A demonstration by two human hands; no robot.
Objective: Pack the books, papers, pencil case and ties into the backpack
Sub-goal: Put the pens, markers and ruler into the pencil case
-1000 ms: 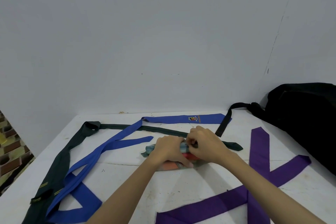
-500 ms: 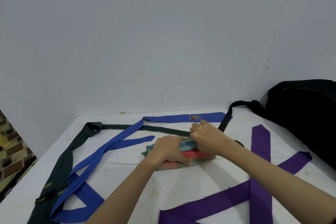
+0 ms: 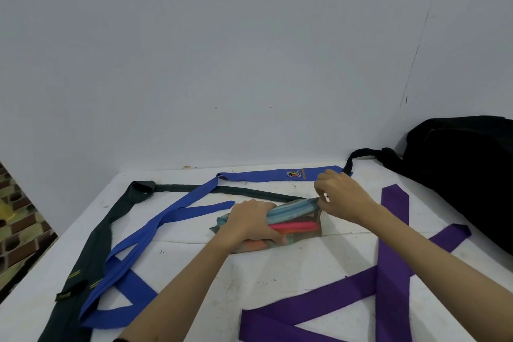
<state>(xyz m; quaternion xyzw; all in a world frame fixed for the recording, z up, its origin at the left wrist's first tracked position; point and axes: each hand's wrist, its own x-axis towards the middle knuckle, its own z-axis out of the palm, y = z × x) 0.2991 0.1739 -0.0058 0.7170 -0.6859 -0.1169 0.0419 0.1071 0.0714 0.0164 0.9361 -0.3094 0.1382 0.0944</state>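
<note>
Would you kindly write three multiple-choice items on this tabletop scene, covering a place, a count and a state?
1. Where is the backpack?
A. far right of the table
B. near left corner
C. on the floor

2. How many ties lie on the table?
A. one
B. three
C. five

3. What is the left hand doing?
A. hanging idle
B. gripping the pencil case
C. lifting a tie

Answers: 1 A, it sits at the right edge by the wall. 2 B, the dark green tie, blue tie and purple tie. 3 B, its fingers curl round the case while the right hand pinches its top end.
</note>
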